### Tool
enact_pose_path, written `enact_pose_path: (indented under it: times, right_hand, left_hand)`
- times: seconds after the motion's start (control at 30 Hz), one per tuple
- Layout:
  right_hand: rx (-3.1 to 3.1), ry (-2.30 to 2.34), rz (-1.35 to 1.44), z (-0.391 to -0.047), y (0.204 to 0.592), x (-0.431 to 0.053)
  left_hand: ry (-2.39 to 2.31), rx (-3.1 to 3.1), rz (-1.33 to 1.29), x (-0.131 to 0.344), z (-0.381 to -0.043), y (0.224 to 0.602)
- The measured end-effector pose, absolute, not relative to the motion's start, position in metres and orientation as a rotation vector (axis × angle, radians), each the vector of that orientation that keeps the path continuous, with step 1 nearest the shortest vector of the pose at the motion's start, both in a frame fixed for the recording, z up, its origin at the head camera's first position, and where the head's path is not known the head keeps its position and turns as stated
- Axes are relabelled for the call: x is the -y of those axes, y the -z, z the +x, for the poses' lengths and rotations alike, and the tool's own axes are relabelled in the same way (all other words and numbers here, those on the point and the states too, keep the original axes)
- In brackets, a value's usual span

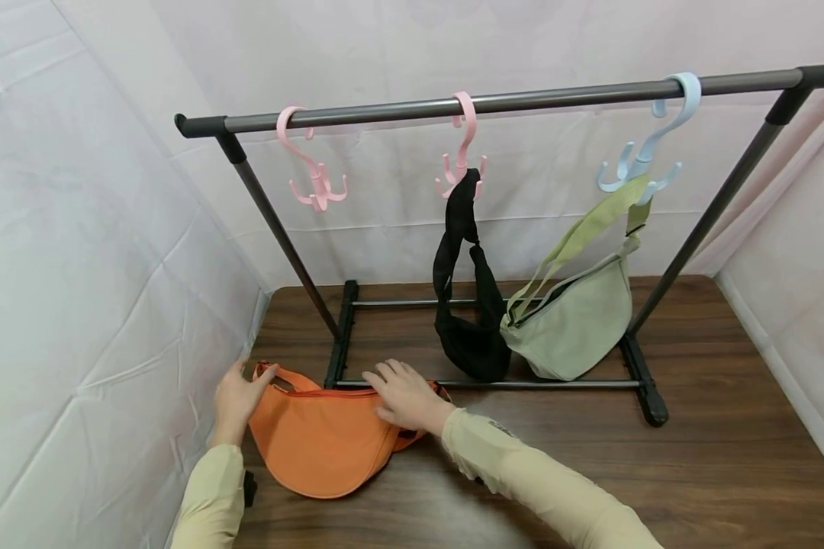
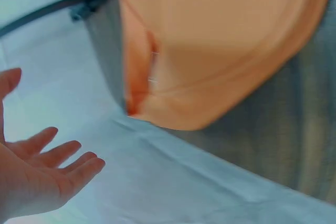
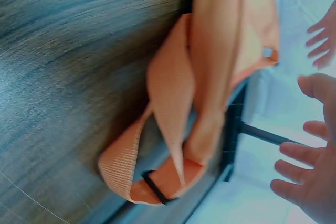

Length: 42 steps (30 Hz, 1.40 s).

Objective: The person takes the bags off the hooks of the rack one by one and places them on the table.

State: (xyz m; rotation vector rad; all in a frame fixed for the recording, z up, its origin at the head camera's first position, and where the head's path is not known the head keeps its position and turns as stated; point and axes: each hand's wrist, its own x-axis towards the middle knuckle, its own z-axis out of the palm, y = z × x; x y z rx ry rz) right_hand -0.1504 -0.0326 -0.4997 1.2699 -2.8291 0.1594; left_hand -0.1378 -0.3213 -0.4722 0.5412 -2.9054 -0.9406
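An orange crescent-shaped bag (image 1: 323, 446) lies on the table at the left foot of the rack, its zip edge toward the back. My left hand (image 1: 236, 400) is at the bag's left end, and in the left wrist view the fingers (image 2: 68, 156) are spread with nothing in them. Over the bag's right end reaches my right hand (image 1: 407, 398), fingers extended. The right wrist view shows that hand (image 3: 315, 166) open beside the bag. There the orange strap (image 3: 170, 90) is looped and twisted, with a black slider (image 3: 156, 187) on it.
A dark metal rack (image 1: 384, 113) stands across the table (image 1: 700, 488). From its bar hang a bare pink hook (image 1: 320, 187), a pink hook (image 1: 463, 141) with a black bag (image 1: 470, 347), and a blue hook (image 1: 648, 152) with a green bag (image 1: 577, 320). White sheets (image 1: 96, 305) surround the table.
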Motion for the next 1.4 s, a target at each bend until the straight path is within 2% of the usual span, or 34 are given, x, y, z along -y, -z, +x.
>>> enact_pose_path:
  times: [0.43,0.87,1.1,1.4]
  right_hand:
    - [2.796,-0.312,1.314,-0.125,0.454,-0.009]
    - [2.462,-0.426,1.184,-0.132,0.413,-0.081]
    - [2.434,-0.417,1.096,-0.138,0.403,-0.108]
    - [2.466,-0.375,1.023,-0.143,0.403,-0.131]
  left_hand:
    - [0.768,2.963,-0.086,0.243,-0.140,0.418]
    - [0.443,2.605,-0.683,0.172,-0.153,0.344]
    - [0.336,2.422,-0.831,0.150,-0.166,0.303]
    - [0.297,2.299,-0.960,0.123,-0.179,0.267]
